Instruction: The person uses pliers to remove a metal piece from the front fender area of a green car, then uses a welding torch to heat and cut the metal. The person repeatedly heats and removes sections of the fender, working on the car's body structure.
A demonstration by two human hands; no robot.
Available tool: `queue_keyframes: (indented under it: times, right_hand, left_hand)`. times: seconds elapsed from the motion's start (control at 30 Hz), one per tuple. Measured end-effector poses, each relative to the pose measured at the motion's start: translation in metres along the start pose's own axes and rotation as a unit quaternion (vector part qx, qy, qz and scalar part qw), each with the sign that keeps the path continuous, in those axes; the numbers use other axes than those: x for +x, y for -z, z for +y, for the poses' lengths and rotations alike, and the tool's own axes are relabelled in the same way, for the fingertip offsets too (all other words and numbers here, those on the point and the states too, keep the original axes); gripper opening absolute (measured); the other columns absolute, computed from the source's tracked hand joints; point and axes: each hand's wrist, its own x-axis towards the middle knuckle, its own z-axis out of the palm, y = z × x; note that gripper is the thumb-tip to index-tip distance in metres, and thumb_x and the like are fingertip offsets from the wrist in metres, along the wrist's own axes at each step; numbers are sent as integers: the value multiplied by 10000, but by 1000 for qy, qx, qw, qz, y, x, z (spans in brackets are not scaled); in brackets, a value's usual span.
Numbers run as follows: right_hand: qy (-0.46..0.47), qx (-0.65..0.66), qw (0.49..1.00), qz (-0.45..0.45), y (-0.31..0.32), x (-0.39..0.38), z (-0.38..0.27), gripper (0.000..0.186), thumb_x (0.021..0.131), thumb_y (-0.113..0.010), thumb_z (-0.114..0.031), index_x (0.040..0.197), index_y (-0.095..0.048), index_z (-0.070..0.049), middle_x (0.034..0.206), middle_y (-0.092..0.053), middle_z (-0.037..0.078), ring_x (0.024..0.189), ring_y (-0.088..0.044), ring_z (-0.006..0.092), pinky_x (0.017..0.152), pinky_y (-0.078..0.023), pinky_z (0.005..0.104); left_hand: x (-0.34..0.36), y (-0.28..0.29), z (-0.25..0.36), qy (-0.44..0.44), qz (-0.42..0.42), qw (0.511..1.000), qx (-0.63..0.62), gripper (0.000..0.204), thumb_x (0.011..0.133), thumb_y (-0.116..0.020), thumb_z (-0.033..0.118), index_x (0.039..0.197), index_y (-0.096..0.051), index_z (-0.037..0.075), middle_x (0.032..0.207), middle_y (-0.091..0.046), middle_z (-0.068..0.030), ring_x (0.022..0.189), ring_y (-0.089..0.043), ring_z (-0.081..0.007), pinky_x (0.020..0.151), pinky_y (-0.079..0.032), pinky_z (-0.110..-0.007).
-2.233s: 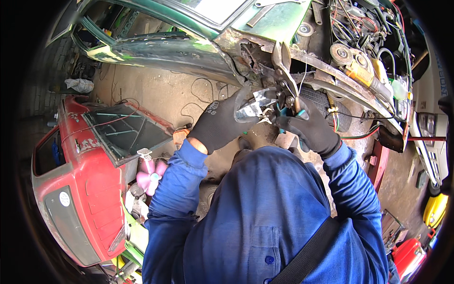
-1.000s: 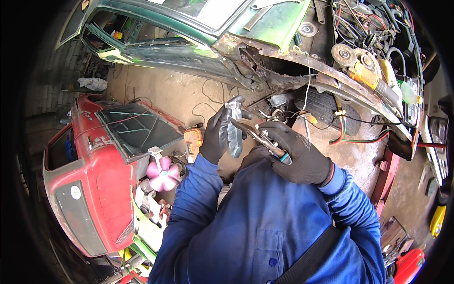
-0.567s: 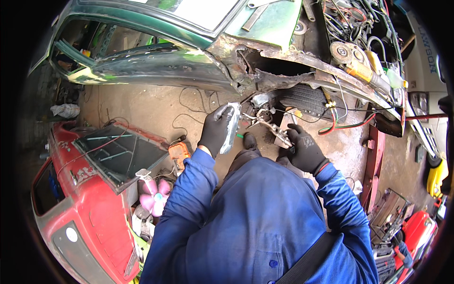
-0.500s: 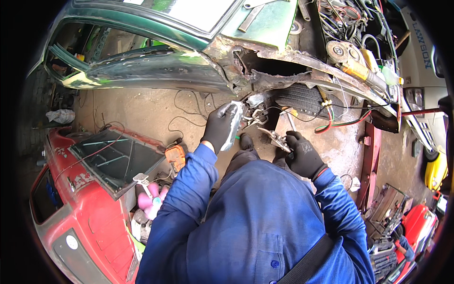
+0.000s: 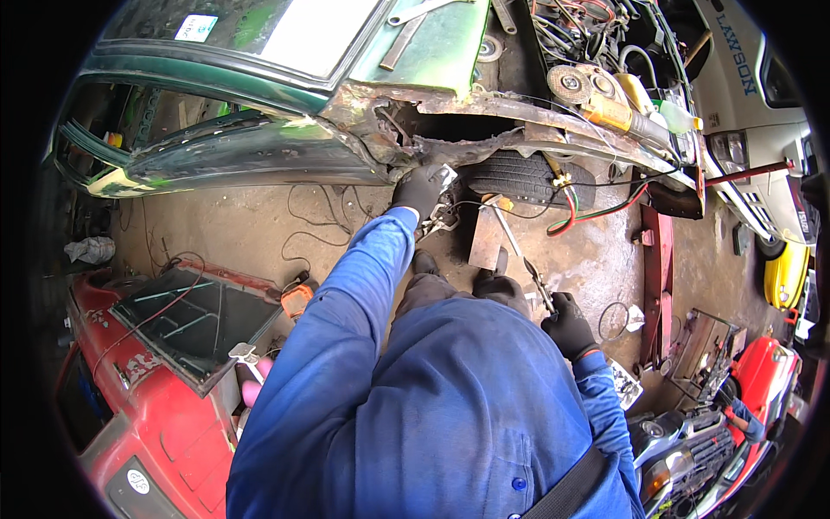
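- Over on the left, a red vehicle body (image 5: 173,406) sits on the floor, with an orange box-like thing (image 5: 296,300) to its right.
- Next along, the left hand (image 5: 418,192), gloved in black, has its fingers wrapped round a silvery metal piece (image 5: 448,178). Only one end pokes out on the right, so can't really tell its long axis.
- That end is the bit to watch: rusty gap (image 5: 471,127) in the green car (image 5: 277,156) just beyond it, tyre (image 5: 529,180) just to its right. Can't tell if it's touching either.
- Right of that, a brown board (image 5: 491,238) lies near the feet.
- Furthest right of the lot, the right hand (image 5: 569,327) grips snips (image 5: 542,290), long axis running away and a touch left. It's well apart from the metal, so the left hand is way nearer the gap.
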Motion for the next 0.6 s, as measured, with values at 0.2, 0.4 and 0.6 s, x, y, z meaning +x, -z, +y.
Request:
queue_keyframes:
  times: [0.2,0.4,0.6]
  right_hand:
    - [-10,9,1000,-18,23,1,21,440,851,-660,-81,1264,-644,68,1200,-661,321,1098,-664,540,944,-560,564]
    - [6,-10,999,-34,51,19,30,444,853,-658,-60,1279,-641,63,1169,-659,314,1067,-671,522,927,-566,547]
    - [45,-14,998,-34,68,45,41,423,855,-651,-53,1261,-638,61,1168,-662,318,1059,-673,527,918,-565,543]
  left_hand:
    - [38,-21,-2,-57,18,977,-204,348,1143,-645,270,1316,-748,-13,1148,-823,-134,1003,-729,-164,947,-564,-350]
    - [59,-44,-26,-50,113,975,-183,354,1099,-692,331,1134,-774,-11,938,-747,-273,761,-641,-384,784,-544,-448]
    - [60,-50,-26,-6,121,964,-238,383,1086,-731,341,1102,-793,-37,886,-778,-186,740,-622,-220,758,-539,-401]
